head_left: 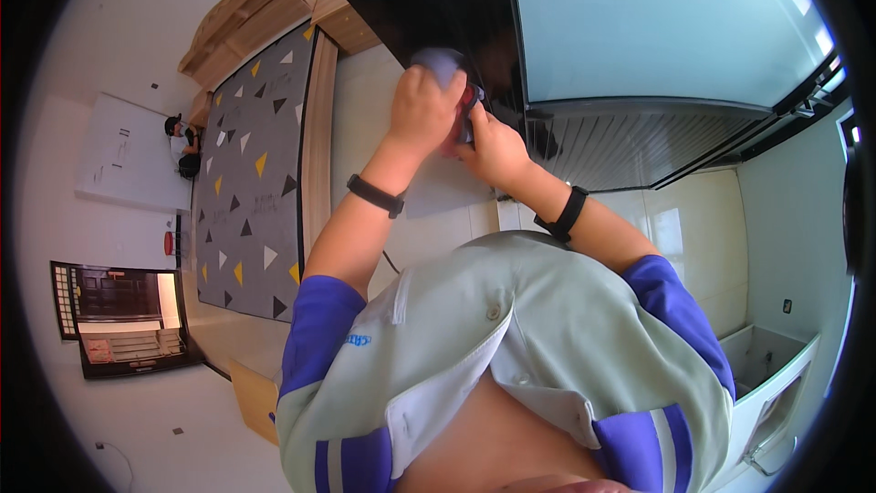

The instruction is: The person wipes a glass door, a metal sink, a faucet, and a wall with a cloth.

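My left hand (pixel 424 111) is closed on a greyish-blue cloth (pixel 438 64), bunched and slightly blurred, up against the glossy black panel (pixel 401 0). Right beside it, my right hand (pixel 497 148) has its fingers curled round a small red and dark thing (pixel 471 99). What kind of thing that is does not show, since the fingers cover much of it. Both arms reach forward, and the two hands almost meet. A dark band circles each wrist.
A frosted glass pane (pixel 639 27) borders the black panel on the right, with a ribbed dark panel (pixel 630 146) below it. At left lies a grey patterned mattress (pixel 251 155) on a wooden bed; another person (pixel 182 144) is beyond it. A white basin (pixel 771 365) stands lower right.
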A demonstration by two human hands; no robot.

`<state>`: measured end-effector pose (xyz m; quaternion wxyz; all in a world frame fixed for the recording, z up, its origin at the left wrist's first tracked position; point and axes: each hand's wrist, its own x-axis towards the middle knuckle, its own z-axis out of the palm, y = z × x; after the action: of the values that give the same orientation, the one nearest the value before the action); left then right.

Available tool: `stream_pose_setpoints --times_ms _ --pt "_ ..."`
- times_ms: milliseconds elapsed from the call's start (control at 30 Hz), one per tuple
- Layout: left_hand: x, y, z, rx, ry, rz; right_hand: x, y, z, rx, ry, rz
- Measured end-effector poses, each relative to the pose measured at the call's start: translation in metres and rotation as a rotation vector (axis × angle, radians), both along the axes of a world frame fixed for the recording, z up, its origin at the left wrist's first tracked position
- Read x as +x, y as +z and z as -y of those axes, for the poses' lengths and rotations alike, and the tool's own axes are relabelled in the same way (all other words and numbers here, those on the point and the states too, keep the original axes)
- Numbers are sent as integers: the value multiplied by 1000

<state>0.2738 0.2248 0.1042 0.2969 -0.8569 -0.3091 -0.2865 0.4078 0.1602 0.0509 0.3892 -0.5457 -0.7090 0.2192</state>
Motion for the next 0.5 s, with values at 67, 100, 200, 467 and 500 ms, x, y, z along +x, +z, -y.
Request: stream_pose_setpoints --times_ms 67,100,200,467,500 --pt "-8 -17 -3 -49 -35 -61 3 -13 4 34 1 29" --pt "-13 -27 -3 -39 -33 -58 6 -18 5 -43 27 77" --pt "-14 -38 7 -169 -90 -107 20 -26 12 -143 58 145" --pt "24 56 49 -172 -433 379 49 29 40 398 -101 -152" --pt "32 69 50 -102 -407 367 53 40 36 495 -164 -142"
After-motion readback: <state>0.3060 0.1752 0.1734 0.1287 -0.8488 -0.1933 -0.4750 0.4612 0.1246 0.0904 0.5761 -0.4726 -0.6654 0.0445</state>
